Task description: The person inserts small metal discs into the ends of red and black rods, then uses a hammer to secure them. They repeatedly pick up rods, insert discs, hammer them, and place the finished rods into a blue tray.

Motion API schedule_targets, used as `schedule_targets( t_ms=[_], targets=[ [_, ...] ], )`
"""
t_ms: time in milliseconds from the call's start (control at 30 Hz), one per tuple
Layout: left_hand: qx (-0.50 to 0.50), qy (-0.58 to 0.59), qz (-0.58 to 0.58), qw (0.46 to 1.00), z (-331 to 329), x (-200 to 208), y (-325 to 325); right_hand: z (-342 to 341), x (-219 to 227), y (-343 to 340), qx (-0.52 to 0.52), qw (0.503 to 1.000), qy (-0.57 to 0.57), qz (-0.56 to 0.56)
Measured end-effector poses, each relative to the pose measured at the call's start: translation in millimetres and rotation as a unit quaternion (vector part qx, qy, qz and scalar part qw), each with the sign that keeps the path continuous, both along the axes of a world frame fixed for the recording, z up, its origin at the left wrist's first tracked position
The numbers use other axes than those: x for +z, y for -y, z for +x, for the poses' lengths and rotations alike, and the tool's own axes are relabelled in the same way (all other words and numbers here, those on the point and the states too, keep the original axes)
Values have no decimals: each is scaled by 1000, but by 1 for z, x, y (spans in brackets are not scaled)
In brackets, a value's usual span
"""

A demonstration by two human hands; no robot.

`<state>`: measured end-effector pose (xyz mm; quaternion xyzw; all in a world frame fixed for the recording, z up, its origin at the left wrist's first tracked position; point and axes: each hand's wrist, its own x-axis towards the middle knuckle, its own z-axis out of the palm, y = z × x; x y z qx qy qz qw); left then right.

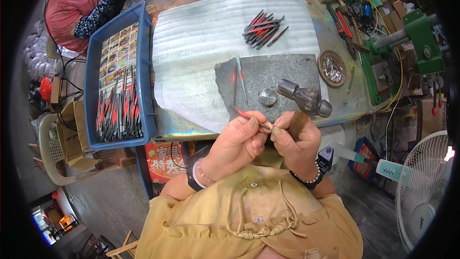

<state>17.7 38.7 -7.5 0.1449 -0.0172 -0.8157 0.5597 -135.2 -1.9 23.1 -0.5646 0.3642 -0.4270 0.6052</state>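
Pinching a thin red-handled tool (250,119) between its fingertips, the left hand (238,138) has its grip closed on it at the worktop's (201,33) near edge. Touching it, the right hand (296,140) is wrapped around a hammer (304,101), head raised over a dark stone slab (280,76). Farther off lie a pile of red-and-black tools (262,29) and a blue tray (119,74).

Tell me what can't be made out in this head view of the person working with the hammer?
- Hammer handle: mostly hidden inside the right hand.
- Thin red-tipped piece: its middle is covered by the left hand fingers; where the hands meet is too small to read.
- Round dish: shiny contents too small to identify.
- Blue tray: tools overlap, uncountable.
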Motion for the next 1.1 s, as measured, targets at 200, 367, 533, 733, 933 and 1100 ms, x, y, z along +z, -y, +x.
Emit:
schedule_targets(
  t_ms=[200, 367, 533, 733, 933, 1100],
  targets=[
    [-6, -18, -3, 1000, -2, 2, 0, 0, 0, 0, -4, 1000, 28, 4],
    [-7, -25, 0, 1000, -3, 3, 0, 3, 1, -2, -27, 998, 47, 22],
    [-5, -46, 2, 999, -3, 3, 0, 2, -4, 2, -26, 994, -30, -103],
    [1, -36, 5, 999, -3, 0, 0, 1, -11, -2, -64, 950, -154, -263],
    [36, 36, 29, 998, 11, 2, -6, -21, -6, 21, 44, 998, -42, -6],
    [78, 36, 13, 996, 26, 1, -9, -64, 27, 46, -36, 993, -105, 50]
  ],
)
